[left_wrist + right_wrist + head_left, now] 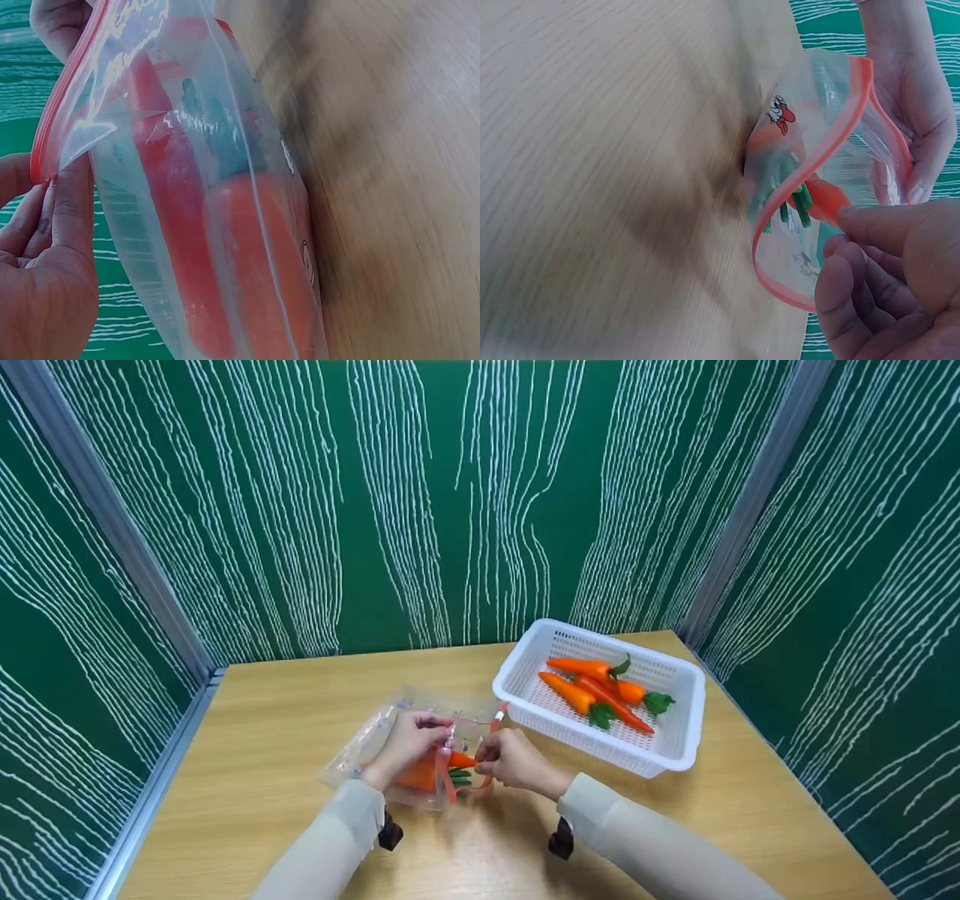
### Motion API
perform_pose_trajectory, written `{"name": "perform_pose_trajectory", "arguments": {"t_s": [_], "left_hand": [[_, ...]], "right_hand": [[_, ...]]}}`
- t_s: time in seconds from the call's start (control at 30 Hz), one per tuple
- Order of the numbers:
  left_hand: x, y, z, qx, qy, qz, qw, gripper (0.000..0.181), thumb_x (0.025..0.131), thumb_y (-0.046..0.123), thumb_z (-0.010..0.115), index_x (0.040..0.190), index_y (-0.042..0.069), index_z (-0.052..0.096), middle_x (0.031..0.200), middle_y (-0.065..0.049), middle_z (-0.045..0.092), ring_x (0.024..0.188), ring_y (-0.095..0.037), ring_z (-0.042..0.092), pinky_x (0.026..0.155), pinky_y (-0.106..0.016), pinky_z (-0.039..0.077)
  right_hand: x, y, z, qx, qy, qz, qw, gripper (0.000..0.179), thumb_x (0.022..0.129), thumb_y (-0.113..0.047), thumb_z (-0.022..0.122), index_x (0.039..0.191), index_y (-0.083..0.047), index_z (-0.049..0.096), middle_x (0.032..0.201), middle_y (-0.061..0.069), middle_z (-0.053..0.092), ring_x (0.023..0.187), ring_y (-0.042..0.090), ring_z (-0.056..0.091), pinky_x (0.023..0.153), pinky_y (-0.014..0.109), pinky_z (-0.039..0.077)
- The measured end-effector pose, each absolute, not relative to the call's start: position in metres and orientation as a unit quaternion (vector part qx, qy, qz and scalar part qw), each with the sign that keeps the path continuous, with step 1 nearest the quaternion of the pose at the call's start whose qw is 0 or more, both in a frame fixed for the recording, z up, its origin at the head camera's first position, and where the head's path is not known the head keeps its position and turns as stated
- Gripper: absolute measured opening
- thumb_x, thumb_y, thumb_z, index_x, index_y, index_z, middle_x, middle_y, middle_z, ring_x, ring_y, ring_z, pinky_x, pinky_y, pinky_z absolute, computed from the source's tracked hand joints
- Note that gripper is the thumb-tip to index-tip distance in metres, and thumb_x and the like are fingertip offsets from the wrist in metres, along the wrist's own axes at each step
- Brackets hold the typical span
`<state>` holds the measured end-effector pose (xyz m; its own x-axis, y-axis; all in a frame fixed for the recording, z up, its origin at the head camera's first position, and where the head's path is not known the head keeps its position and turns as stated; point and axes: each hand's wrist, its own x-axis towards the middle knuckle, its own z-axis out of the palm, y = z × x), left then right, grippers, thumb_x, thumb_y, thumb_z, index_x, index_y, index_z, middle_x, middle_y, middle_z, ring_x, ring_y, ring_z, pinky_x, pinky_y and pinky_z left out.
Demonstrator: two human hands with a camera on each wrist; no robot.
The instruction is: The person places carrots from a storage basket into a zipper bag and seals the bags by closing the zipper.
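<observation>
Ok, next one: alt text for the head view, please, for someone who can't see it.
A person's left hand grips the mouth of a clear red-edged bag on a wooden table; their right hand pinches an orange vegetable tip at the opening. To the right, a white basket holds orange carrots and a long red vegetable.

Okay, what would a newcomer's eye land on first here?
Probably the bright orange and red vegetables in the white basket at right. Next, the clear bag to its left, whose red-edged mouth the left hand pinches while the right hand grips an orange-red piece at the opening. Behind stand green walls streaked with white.
</observation>
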<state>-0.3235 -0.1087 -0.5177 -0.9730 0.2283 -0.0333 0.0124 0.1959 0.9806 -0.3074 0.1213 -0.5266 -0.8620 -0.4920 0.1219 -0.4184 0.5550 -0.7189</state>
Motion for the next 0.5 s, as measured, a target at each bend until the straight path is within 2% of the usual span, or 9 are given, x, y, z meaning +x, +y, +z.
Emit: {"name": "perform_pose_trajectory", "arguments": {"t_s": [0.27,0.37,0.5], "left_hand": [[-0.3242,-0.1102,-0.5181,0.077,0.775,0.621,0.087,0.025,0.105,0.008,0.066,0.126,-0.001,0.077,0.111,-0.016,0.08,0.089,-0.015,0.073,0.093,-0.032,0.065],[-0.3239,-0.1098,-0.5169,0.076,0.776,0.62,0.086,0.027,0.105,0.007,0.066,0.128,-0.003,0.076,0.113,-0.017,0.079,0.089,-0.015,0.073,0.094,-0.032,0.065],[-0.3246,-0.109,-0.516,0.073,0.777,0.62,0.085,0.029,0.104,0.005,0.066,0.13,-0.006,0.074,0.119,-0.026,0.077,0.089,-0.015,0.073,0.092,-0.031,0.065]], "right_hand": [[-0.31,0.117,-0.5312,-0.266,0.886,-0.378,0.033,0.005,0.093,0.002,0.078,0.089,0.0,0.081,0.075,0.008,0.076,0.055,0.005,0.057,0.047,0.017,0.047],[-0.3106,0.1173,-0.5296,-0.254,0.888,-0.381,0.036,0.006,0.093,0.001,0.079,0.088,-0.002,0.081,0.075,0.007,0.076,0.055,0.005,0.057,0.047,0.018,0.048],[-0.3115,0.1186,-0.5248,-0.248,0.888,-0.384,0.042,0.006,0.091,0.0,0.082,0.087,-0.003,0.081,0.074,0.007,0.075,0.057,0.005,0.057,0.049,0.018,0.049]]}}
